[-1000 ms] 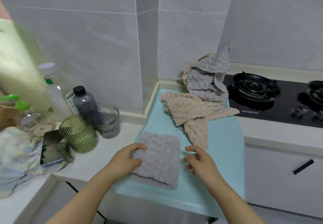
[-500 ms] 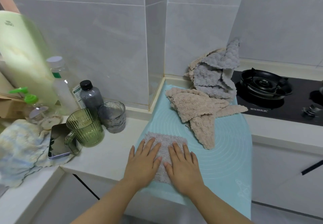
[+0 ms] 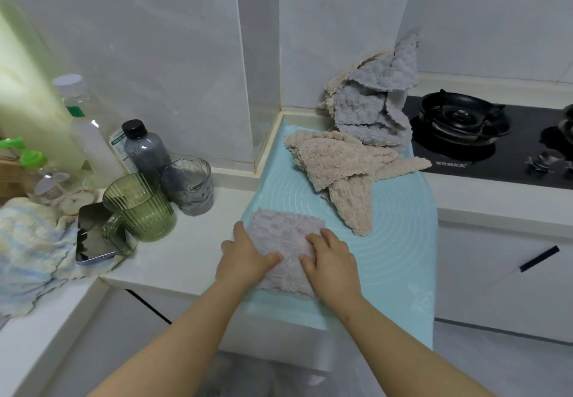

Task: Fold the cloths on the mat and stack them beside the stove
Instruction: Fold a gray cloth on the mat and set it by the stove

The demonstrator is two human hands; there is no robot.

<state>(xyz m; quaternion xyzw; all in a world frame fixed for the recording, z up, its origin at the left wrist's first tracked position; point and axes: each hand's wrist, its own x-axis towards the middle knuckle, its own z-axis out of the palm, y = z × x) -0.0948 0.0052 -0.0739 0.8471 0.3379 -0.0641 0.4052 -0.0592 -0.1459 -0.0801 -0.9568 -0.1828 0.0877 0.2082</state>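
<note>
Your left hand (image 3: 245,260) holds the left edge of the folded grey cloth (image 3: 285,235), with the thumb on top and the fingers curled at the edge. Your right hand (image 3: 333,263) grips its right side with bent fingers. This cloth lies on the near left part of the blue mat (image 3: 400,241), which covers the desk (image 3: 186,251). Farther on the mat lies a loose beige cloth (image 3: 338,161). Behind it, a heap of grey cloths (image 3: 366,108) leans on the wall, just left of the stove (image 3: 465,120).

On the white counter (image 3: 186,260) stand a ribbed green mug (image 3: 139,207) and a grey glass tumbler (image 3: 189,190) just beside it, with a dark black-capped bottle (image 3: 144,151) and a clear bottle (image 3: 90,136) behind. A phone (image 3: 93,238) lies by the mug's handle, against a pastel towel (image 3: 28,248).
</note>
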